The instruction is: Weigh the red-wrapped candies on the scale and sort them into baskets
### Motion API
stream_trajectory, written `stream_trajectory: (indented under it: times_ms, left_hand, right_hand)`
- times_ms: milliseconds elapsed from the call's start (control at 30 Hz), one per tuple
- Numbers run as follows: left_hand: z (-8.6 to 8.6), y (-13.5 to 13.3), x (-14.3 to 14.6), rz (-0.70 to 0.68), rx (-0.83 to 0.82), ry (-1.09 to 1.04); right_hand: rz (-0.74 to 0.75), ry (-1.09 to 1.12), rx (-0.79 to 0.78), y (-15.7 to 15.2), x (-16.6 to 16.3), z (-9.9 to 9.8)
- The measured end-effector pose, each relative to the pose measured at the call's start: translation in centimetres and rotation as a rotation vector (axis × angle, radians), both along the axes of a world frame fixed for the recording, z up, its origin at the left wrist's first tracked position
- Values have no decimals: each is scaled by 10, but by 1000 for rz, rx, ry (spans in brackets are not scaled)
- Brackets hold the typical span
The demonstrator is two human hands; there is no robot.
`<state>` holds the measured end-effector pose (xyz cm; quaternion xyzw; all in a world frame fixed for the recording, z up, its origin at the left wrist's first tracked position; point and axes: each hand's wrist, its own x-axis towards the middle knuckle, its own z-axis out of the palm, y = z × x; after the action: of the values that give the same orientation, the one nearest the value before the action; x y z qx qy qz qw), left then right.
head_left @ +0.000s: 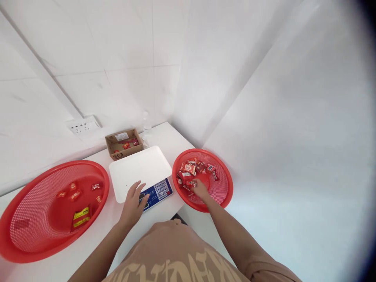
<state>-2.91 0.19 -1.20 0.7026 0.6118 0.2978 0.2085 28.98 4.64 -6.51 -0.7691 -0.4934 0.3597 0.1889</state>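
My right hand [201, 189] reaches into the right red plastic basket [223, 168], its fingers closed on a small red wrapped candy [192, 184]. Several other small candy packets [188, 168], mostly red and white, lie bunched around the fingertips. My left hand [133, 207] hovers over the near edge of a digital scale, fingers spread and nothing in them. The scale has a white tray [143, 168] with nothing on it and a blue keypad panel [160, 192]. My left hand hides part of its display.
A larger red basket [32, 196] at the left holds several small red packets and a yellow-and-red packet [81, 217]. Behind the scale stands an open cardboard box [117, 154] with red packets. A clear bottle [146, 121] stands by the wall, near a socket panel [83, 125].
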Motion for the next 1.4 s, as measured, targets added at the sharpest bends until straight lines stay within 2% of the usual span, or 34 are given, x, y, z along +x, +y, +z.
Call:
stream_trajectory:
  times_ms: [133, 267, 333, 400, 467, 500, 567, 633, 733, 767, 867, 933, 1067, 1167, 1267, 1400]
  left_hand:
    - [7, -5, 4, 58, -251, -209]
    - [26, -6, 19, 66, -532, -520]
    - [37, -4, 33, 41, -652, -718]
    - [46, 1, 46, 8, -747, -934]
    - [49, 7, 55, 17, -786, -1088]
    - [48, 9, 58, 48, -782, -1130]
    - [44, 15, 56, 148, -743, -1174]
    - [38, 21, 49, 266, -690, -1205]
    - [30, 33, 34, 464, -575, -1254]
    - [29, 36, 29, 519, -557, -1268]
    - [29, 43, 22, 618, -583, -1270]
    - [31, 41, 19, 616, -602, -1213]
    - [32, 26, 13, 517, -543, -1052]
    - [30, 15, 4, 532, -504, -938]
    - [27, 10, -3, 553, -471, -839]
    - [29, 8, -1, 540, -429, -779]
  right_hand:
    - [-116, 234, -15, 12, 1, 17]
    - [-102, 614, 41, 6, -25, 53]
    - [82, 617, 116, -3, -50, 75]
    - [374, 556, 186, -11, -76, 94]
    - [581, 492, 238, -17, -93, 104]
    - [627, 486, 238, -18, -97, 106]
    - [592, 521, 205, -15, -92, 102]
    - [432, 521, 162, -7, -75, 91]
    - [205, 285, 120, 11, -40, 67]
    - [217, 170, 105, 17, -30, 58]
    - [406, -85, 44, 28, -14, 30]
    - [481, -123, -6, 27, -11, 13]
    - [508, -174, -67, 10, 2, -10]
    - [392, -298, -106, 1, 21, -13]
    - [303, -352, -108, 4, 31, -7]
    - [435, -254, -18, 22, 6, -7]
